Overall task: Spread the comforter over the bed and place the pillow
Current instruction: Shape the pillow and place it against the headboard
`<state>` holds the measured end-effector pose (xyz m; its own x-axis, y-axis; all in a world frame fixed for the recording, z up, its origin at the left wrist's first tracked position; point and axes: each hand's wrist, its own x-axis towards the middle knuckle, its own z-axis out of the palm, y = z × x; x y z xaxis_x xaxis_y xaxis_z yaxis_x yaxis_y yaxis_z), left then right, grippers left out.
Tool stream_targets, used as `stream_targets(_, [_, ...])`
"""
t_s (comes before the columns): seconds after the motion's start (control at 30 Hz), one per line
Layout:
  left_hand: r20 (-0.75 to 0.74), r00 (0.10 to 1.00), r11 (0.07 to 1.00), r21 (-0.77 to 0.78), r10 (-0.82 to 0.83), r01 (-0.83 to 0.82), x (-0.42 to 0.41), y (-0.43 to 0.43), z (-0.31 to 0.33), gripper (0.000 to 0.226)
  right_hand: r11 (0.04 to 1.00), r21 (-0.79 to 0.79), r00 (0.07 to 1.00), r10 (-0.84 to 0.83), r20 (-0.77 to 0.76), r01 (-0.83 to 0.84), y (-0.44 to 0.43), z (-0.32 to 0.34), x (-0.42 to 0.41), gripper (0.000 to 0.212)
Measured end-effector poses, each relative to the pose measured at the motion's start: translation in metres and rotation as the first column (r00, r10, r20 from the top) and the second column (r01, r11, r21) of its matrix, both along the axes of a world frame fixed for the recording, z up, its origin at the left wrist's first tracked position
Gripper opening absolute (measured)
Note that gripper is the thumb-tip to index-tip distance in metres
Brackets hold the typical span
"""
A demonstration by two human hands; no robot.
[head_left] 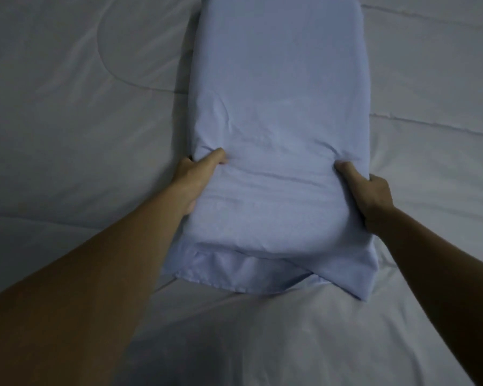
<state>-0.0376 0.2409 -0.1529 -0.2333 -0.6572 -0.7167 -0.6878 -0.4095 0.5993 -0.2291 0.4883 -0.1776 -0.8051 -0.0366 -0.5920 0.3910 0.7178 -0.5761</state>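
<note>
Your left hand (197,178) is closed on the left long edge of the pale blue pillow (273,112), near its close end: the thumb lies on top and presses a dent into the fabric, while the other fingers are hidden under the side of the pillow. Your right hand (370,195) grips the opposite edge at about the same level, thumb on top and pinching up small creases, knuckles curled around the side.

The pillow runs lengthwise away from you, between your two forearms, its far end reaching the top of the view. At the near end, the loose flap of the pillowcase (251,274) hangs out past the filling and lies folded on the bedding.

Under everything is the white quilted comforter (67,107), spread flat to both sides with stitched seams and soft wrinkles showing. Whether the pillow rests fully on it or is lifted slightly at your end cannot be told.
</note>
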Motion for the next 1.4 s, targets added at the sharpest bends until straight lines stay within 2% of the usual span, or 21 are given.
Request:
stream_targets(0.13, [0.012,1.000,0.998,-0.061,0.002,-0.001,-0.015,0.003,-0.007,0.023,0.998,-0.031,0.995,-0.057,0.077,0.059,-0.001,-0.012,-0.005,0.099])
stream_targets(0.27, [-0.007,1.000,1.000,-0.004,0.022,-0.022,-0.016,0.008,0.003,0.016,0.998,-0.033,0.999,-0.047,0.003,0.047,-0.001,-0.008,0.001,0.099])
stream_targets(0.43, [-0.023,0.999,0.998,0.063,0.030,-0.028,0.005,0.018,0.032,0.027,0.997,-0.077,0.998,-0.022,-0.052,0.018,0.013,0.019,0.024,0.086])
stream_targets(0.6, [0.020,0.998,0.998,0.015,0.060,-0.061,0.052,0.033,0.084,0.010,0.995,-0.097,0.995,0.001,-0.103,-0.011,0.033,0.063,0.080,0.087])
stream_targets(0.7, [0.042,0.997,0.998,0.007,0.063,-0.064,0.086,0.036,0.120,0.016,0.993,-0.113,0.991,0.028,-0.131,-0.043,0.037,0.093,0.120,0.084])
stream_targets(0.8, [0.043,0.996,0.997,0.011,0.082,-0.083,0.118,0.031,0.151,0.037,0.988,-0.145,0.988,0.032,-0.152,-0.054,0.030,0.122,0.156,0.071])
stream_targets(0.83, [0.046,0.995,0.996,0.000,0.086,-0.086,0.128,0.029,0.160,0.037,0.987,-0.152,0.988,0.030,-0.154,-0.054,0.027,0.130,0.168,0.069])
stream_targets(0.9, [0.048,0.995,0.996,-0.007,0.091,-0.091,0.149,0.022,0.174,0.034,0.983,-0.175,0.988,0.033,-0.152,-0.059,0.021,0.141,0.190,0.069])
stream_targets(1.0, [0.067,0.993,0.996,-0.003,0.094,-0.094,0.183,0.010,0.187,0.047,0.981,-0.181,0.985,0.041,-0.168,-0.072,0.010,0.152,0.224,0.070])
stream_targets(1.17, [0.101,0.993,0.997,0.022,0.068,-0.070,0.246,-0.004,0.184,0.053,0.988,-0.135,0.991,0.066,-0.120,-0.082,-0.001,0.156,0.285,0.077])
stream_targets(1.4, [0.144,0.988,0.993,0.117,-0.046,0.029,0.318,-0.024,0.151,0.046,0.998,-0.039,0.998,0.038,-0.050,-0.040,-0.002,0.127,0.375,0.078])
